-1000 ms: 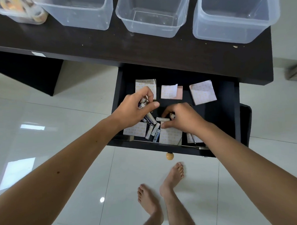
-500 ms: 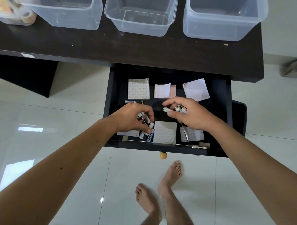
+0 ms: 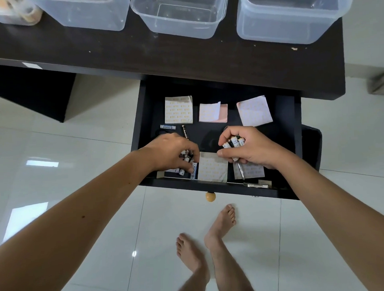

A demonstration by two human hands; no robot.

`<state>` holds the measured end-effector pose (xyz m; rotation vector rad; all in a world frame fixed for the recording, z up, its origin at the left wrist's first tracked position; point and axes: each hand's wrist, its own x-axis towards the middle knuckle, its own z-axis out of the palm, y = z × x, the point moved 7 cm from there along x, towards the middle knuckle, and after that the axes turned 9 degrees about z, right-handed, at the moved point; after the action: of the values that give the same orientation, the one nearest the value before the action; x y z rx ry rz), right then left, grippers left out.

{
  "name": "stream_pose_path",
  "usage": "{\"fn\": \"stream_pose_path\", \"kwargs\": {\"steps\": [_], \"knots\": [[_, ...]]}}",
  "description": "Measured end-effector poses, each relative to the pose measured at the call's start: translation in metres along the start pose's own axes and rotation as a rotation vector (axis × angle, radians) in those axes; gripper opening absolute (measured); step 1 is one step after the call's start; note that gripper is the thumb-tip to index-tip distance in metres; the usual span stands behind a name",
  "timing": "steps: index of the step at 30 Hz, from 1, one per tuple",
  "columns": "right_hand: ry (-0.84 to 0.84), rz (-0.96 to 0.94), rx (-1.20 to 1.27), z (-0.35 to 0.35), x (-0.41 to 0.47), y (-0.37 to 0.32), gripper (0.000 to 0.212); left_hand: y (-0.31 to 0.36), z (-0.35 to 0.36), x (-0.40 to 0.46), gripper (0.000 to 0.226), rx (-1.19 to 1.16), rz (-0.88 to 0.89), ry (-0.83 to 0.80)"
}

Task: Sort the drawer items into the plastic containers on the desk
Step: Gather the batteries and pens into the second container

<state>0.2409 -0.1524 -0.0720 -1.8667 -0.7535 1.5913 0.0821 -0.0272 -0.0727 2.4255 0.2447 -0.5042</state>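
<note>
The black drawer [image 3: 139, 116] stands pulled out below the dark desk [image 3: 183, 57]. My left hand [image 3: 171, 150] is down at the drawer's front left, fingers closed over several batteries [image 3: 188, 162]. My right hand [image 3: 246, 147] hovers at the front right, shut on a small bunch of batteries [image 3: 234, 142]. Two loose batteries [image 3: 168, 127] lie behind my left hand. Sticky-note pads lie in the drawer: three at the back [image 3: 178, 110], two at the front [image 3: 212, 166]. Scissors [image 3: 240, 169] poke out under my right hand.
Three clear plastic containers stand along the desk: left [image 3: 88, 15], middle [image 3: 181, 27], right [image 3: 291, 28]. A fourth tub [image 3: 11, 12] at far left holds tape rolls. The drawer's wooden knob [image 3: 210, 196] juts toward my bare feet [image 3: 212, 232] on the white tile floor.
My left hand dropped from the drawer's middle to the battery pile at the front left. My right hand gathered batteries and shifted right and slightly back. The camera tilted a little.
</note>
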Motion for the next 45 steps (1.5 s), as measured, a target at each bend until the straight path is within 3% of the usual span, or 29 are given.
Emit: {"fn": "stream_pose_path", "kwargs": {"steps": [5, 17, 29, 34, 39, 43, 45], "knots": [[-0.002, -0.001, -0.075, 0.005, 0.002, -0.003, 0.021, -0.003, -0.004, -0.005, 0.025, -0.216, -0.028, 0.046], [-0.001, -0.217, -0.561, 0.048, 0.027, -0.032, 0.024, -0.004, -0.053, -0.051, 0.019, -0.725, -0.034, 0.401], [-0.083, -0.242, -0.931, 0.07, 0.039, -0.036, 0.023, -0.028, -0.055, -0.085, 0.014, -1.234, -0.089, 0.679], [-0.056, -0.292, -0.846, 0.064, 0.033, -0.041, 0.018, -0.023, -0.052, -0.083, 0.008, -1.47, -0.076, 0.629], [0.075, -0.209, -0.628, 0.048, 0.024, -0.042, 0.016, -0.026, -0.052, -0.085, 0.013, -1.455, -0.093, 0.589], [0.091, -0.213, -0.499, 0.049, 0.022, -0.046, 0.036, -0.028, -0.051, -0.088, 0.015, -1.398, -0.069, 0.592], [0.1, -0.21, -0.487, 0.052, 0.025, -0.048, 0.023, -0.027, -0.051, -0.089, 0.012, -1.322, -0.073, 0.598]]}}
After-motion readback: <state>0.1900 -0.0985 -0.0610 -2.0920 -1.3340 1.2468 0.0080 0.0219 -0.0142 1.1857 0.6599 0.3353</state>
